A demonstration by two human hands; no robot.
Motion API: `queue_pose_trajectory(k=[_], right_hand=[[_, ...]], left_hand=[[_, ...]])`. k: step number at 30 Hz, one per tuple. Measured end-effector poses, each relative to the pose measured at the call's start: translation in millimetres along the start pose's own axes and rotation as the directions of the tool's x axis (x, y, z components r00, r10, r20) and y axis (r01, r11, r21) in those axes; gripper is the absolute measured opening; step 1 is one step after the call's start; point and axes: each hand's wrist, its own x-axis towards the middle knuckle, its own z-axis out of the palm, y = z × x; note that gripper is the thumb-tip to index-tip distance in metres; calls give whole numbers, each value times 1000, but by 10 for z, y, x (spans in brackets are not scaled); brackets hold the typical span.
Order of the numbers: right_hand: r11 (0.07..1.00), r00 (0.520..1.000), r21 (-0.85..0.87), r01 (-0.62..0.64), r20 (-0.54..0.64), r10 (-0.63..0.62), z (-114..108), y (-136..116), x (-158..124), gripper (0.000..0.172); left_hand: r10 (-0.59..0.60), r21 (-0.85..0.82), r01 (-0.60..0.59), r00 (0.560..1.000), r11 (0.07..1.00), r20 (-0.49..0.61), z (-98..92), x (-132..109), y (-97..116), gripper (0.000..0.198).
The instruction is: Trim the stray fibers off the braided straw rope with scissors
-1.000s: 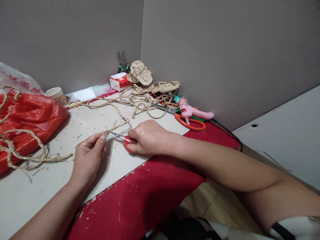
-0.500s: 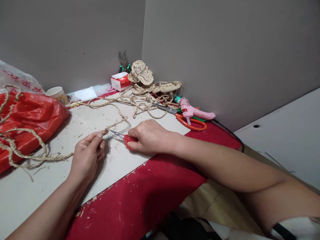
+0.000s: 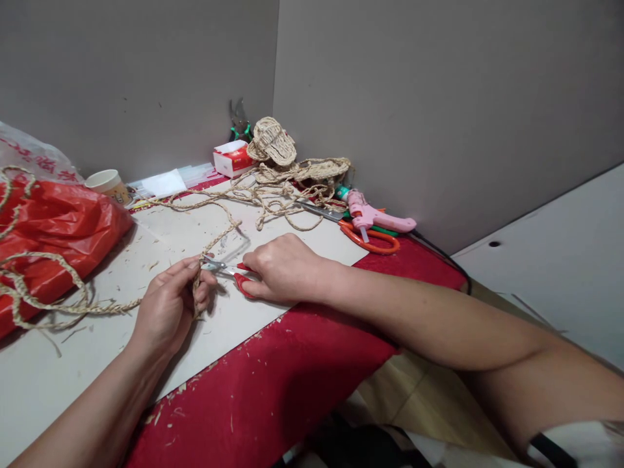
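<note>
My left hand (image 3: 170,302) pinches a braided straw rope (image 3: 220,235) between thumb and fingers, above the white board (image 3: 234,325). One part of the rope hangs down past the fingers, and another runs back toward the pile. My right hand (image 3: 285,270) is closed around the red handles of small scissors (image 3: 242,283). Their blades are parted, with the tips right at the rope beside my left fingertips. Whether the blades are cutting into it I cannot tell. More braided rope (image 3: 114,307) lies to the left of my left hand.
A red plastic bag (image 3: 73,224) and a paper cup (image 3: 104,182) stand at left. Along the back are a small red-and-white box (image 3: 233,158), pliers (image 3: 239,120) and a coiled straw piece (image 3: 273,141). Orange-handled scissors (image 3: 375,246) and a pink glue gun (image 3: 383,220) lie at right.
The scissors' blades have opened from nearly closed, staying by my left fingertips. The rope in my left hand now hangs down below the fingers, and its back part has shifted slightly.
</note>
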Motion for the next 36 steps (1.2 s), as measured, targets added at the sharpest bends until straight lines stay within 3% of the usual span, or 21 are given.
queue_pose_trajectory(k=[9, 18, 25, 32, 36], right_hand=[[1000, 999, 3, 10, 49, -10, -23, -12, -3, 31], [1000, 1000, 21, 21, 5, -21, 5, 36, 1, 36], [999, 1000, 47, 19, -14, -19, 22, 11, 2, 38], [996, 1000, 88, 11, 10, -12, -6, 1, -2, 32], [984, 999, 179, 23, -49, -15, 34, 35, 5, 29]], left_hand=[[4, -11, -4, 998, 1000, -56, 38, -10, 7, 12], [63, 54, -58, 993, 997, -104, 66, -18, -23, 18], [112, 145, -101, 991, 984, -70, 69, -33, -66, 21], [90, 101, -82, 993, 992, -82, 83, -23, -47, 22], [74, 82, -66, 993, 994, -92, 64, -18, -29, 21]])
